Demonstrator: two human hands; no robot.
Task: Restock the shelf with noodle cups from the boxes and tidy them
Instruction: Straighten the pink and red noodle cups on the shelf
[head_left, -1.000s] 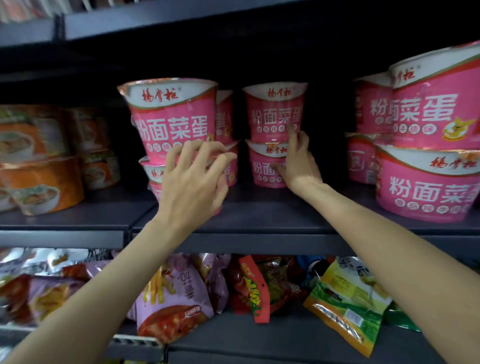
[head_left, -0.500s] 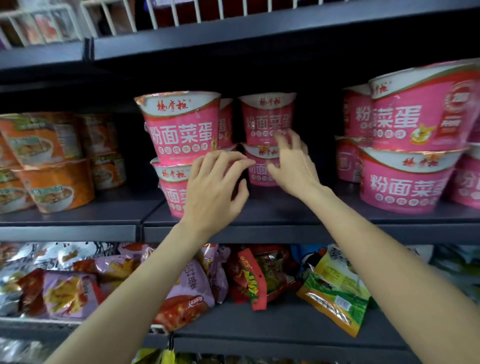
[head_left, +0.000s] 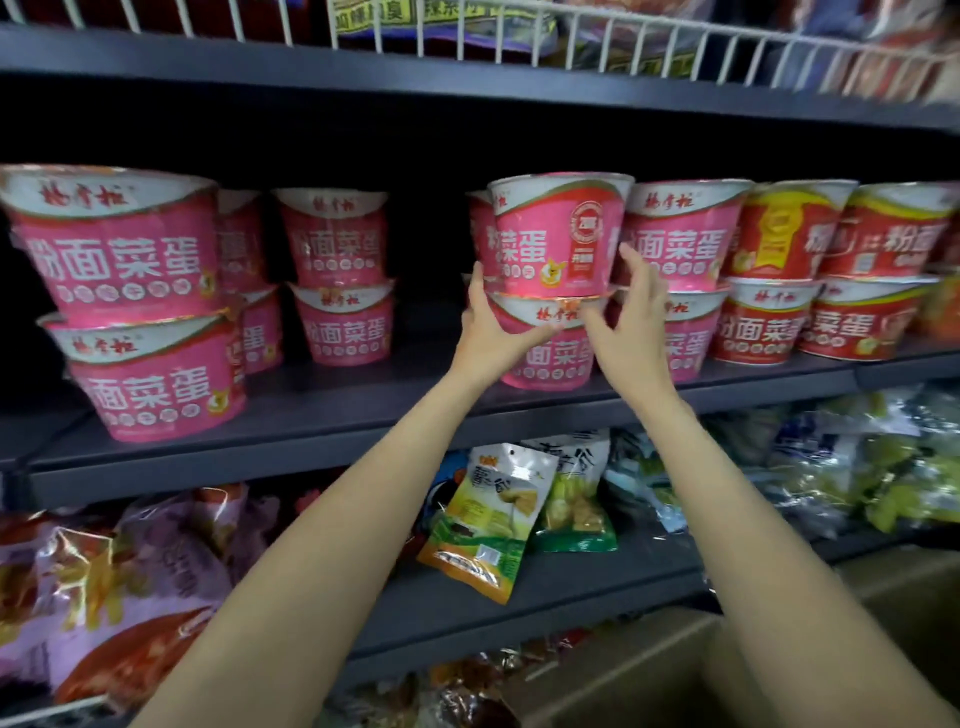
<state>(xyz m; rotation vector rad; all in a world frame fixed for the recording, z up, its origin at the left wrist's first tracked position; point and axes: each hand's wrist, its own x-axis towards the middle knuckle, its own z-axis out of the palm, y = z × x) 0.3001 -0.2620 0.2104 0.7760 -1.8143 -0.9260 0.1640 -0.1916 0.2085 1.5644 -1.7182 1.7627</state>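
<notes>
Where left hand (head_left: 485, 332) covers it, lower cup (head_left: 553, 358) half-hidden

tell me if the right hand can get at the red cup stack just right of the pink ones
Probably yes: the right hand is open beside the pink stack, and the red cups stand at the shelf front with nothing before them.

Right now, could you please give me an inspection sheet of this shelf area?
Surface: dark metal shelf, bare strip at its front.
Job's things: pink noodle cups stacked in twos; middle stack being handled.
Clutter: red noodle cups at right.
Hands: left hand holds the middle stack's lower cup; right hand touches its right side, fingers spread.
Cables: nothing seen.
Surroundings: snack bags below; white wire rail above; cardboard box bottom right.
</notes>
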